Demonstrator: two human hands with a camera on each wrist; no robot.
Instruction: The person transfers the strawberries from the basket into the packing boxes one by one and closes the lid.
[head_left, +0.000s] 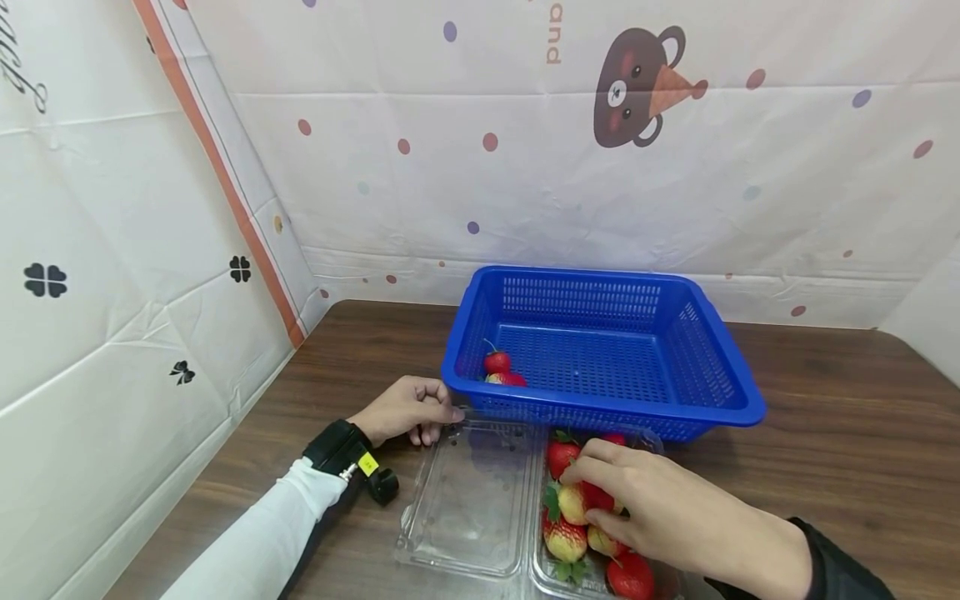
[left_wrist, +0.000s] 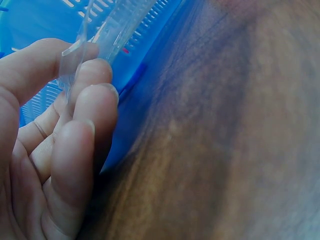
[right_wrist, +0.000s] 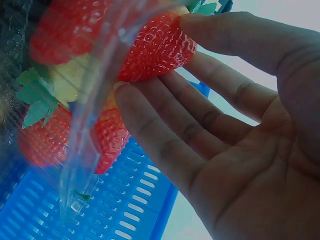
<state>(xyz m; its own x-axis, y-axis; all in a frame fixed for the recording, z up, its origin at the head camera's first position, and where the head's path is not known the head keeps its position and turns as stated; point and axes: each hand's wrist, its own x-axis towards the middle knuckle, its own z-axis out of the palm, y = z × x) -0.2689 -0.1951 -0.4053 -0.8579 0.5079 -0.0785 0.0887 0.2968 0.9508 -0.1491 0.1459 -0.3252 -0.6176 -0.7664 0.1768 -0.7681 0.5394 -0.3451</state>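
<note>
Bruising could happen if the right hand [head_left: 645, 500] squeezes too hard on the plump, shiny red strawberry [right_wrist: 157, 52] it's pinching. Also, if the left hand [head_left: 411, 410] loosens its pinch on the flat, clear plastic lid [head_left: 480, 500], the attached rectangular clear-plastic tray [head_left: 536, 554] might slide. Berry sits between the right thumb [right_wrist: 240, 35] and fingertips [right_wrist: 125, 95], at the tray; can't tell if it's lifted.

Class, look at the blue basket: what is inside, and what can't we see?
The blue basket holds at least two strawberries in its near left corner. Its near rim partly covers the nearer one and hides whatever may lie just behind it.
</note>
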